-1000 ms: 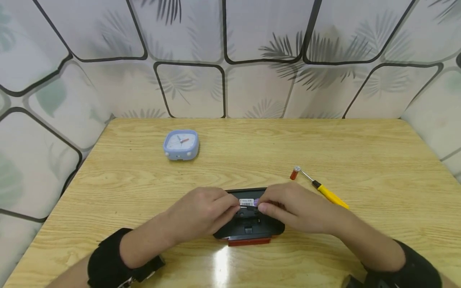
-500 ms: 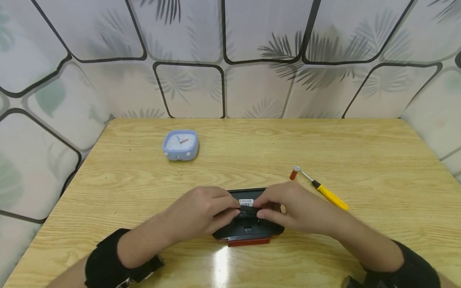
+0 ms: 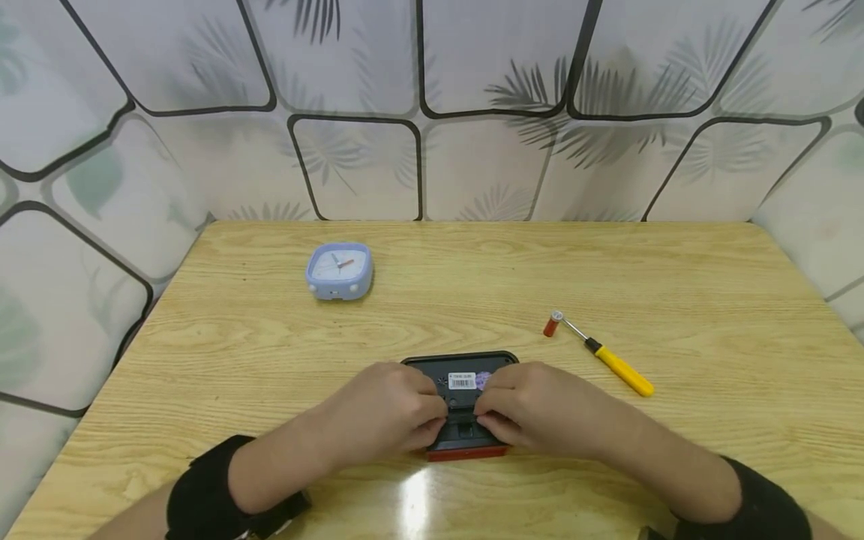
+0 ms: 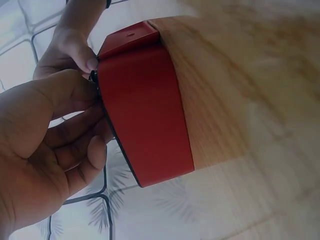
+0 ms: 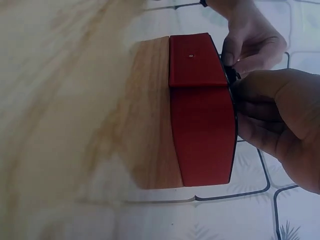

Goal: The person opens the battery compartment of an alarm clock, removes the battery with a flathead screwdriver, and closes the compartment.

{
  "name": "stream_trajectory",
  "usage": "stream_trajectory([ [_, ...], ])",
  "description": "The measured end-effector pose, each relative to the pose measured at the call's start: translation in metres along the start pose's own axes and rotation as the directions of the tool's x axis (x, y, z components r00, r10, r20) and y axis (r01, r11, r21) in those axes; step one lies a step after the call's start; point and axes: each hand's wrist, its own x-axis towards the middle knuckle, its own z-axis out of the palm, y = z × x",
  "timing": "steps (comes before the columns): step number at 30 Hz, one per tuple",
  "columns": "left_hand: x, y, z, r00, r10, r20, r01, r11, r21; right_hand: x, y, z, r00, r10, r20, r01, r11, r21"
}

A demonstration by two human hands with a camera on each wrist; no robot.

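A red-sided device with a black back panel lies back-up on the table. A white barcode label and a purple sticker show on that panel. My left hand and right hand meet over its near half, fingers curled and fingertips close together. Between them they pinch a small black cover, held low against the panel and partly hidden by the fingers. In the left wrist view, the red side stands beside my fingertips; the right wrist view shows its other end.
A blue alarm clock rests at the back left. To the right of the device are a red battery and a screwdriver with a yellow handle, its tip close to the battery. A patterned cloth wall rises behind the table.
Both hands have moved toward the device's near edge, taking the small black cover from beside the label down to the lower panel. The label, sticker and far rim are more exposed.
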Motion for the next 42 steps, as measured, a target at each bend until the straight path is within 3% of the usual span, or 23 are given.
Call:
stream_trajectory([
  [3, 0.0002, 0.0011, 0.0014, 1.000, -0.001, 0.017, 0.001, 0.999, 0.033, 0.0008, -0.0021, 0.0000, 1.000, 0.003, -0.004, -0.003, 0.995, -0.104],
  [6, 0.0001, 0.0014, 0.0026, 1.000, -0.001, 0.019, 0.000, 0.999, 0.049, 0.0016, -0.0034, -0.0006, 1.000, 0.016, 0.004, -0.016, 0.989, -0.144],
  [26, 0.0019, 0.0000, 0.0059, 1.000, 0.004, 0.030, -0.006, 0.998, 0.059, 0.0017, -0.0031, -0.0001, 0.999, 0.029, 0.045, -0.020, 0.979, -0.201],
  [30, 0.0024, 0.0009, 0.0044, 0.998, -0.010, 0.061, 0.008, 0.999, 0.035, 0.0017, -0.0029, 0.0004, 0.997, 0.022, 0.069, -0.008, 0.979, -0.206],
  [36, 0.0023, 0.0031, 0.0027, 0.983, -0.123, 0.135, 0.136, 0.986, -0.094, 0.0018, -0.0027, -0.0005, 0.994, 0.000, 0.107, 0.019, 0.985, -0.172],
  [42, 0.0020, 0.0035, 0.0041, 0.970, -0.191, 0.150, 0.213, 0.965, -0.151, 0.0015, 0.0012, 0.0005, 0.984, 0.123, 0.129, -0.130, 0.990, 0.050],
])
